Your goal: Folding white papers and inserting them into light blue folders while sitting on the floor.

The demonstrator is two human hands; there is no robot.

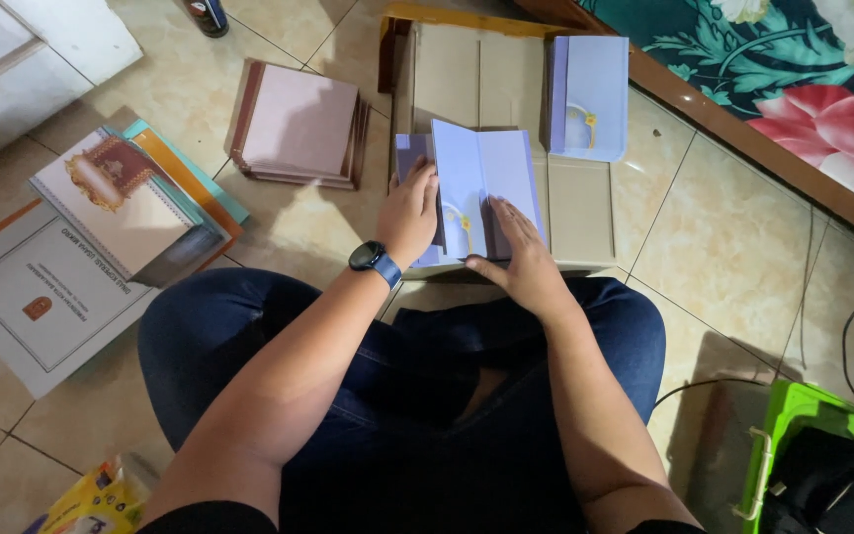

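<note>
The green box [811,465] is cut off by the frame's corner, its dark contents unclear.

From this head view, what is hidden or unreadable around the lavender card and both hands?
- Lavender folded card: lower part covered by left hand and right hand.
- Pile beneath the card: hidden, count unclear.
- Green box: cut off by the frame's edge, contents dark.
- Documents: print too small.
</note>
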